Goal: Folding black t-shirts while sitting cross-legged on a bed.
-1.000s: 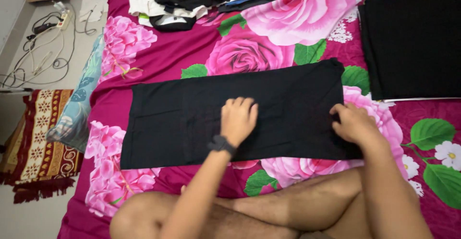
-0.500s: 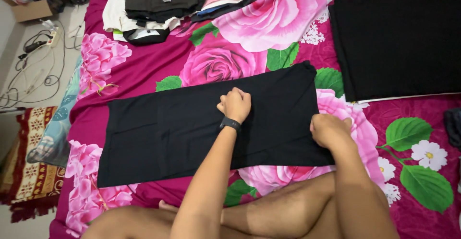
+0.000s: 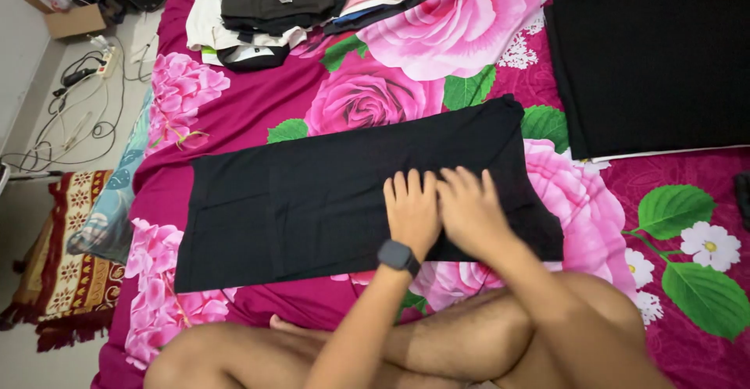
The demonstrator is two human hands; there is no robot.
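A black garment (image 3: 328, 194), folded into a long strip, lies flat across a magenta bedsheet (image 3: 258, 100) printed with big pink roses. My left hand (image 3: 412, 211), with a black watch on its wrist, lies palm down on the right half of the strip, fingers apart. My right hand (image 3: 471, 211) rests flat beside it, touching it, fingers spread on the cloth. Neither hand grips anything. My bare crossed legs (image 3: 437, 350) fill the bottom of the view.
A pile of folded clothes (image 3: 289, 2) sits at the far edge of the bed. A large black folded cloth (image 3: 656, 61) lies at the upper right. Left of the bed are a cushion (image 3: 117, 194), a patterned rug (image 3: 66, 256), cables and a cardboard box (image 3: 70, 18).
My left hand, fisted at the strip's far edge, has opened and come back flat. My right hand left the strip's right end and moved left beside it.
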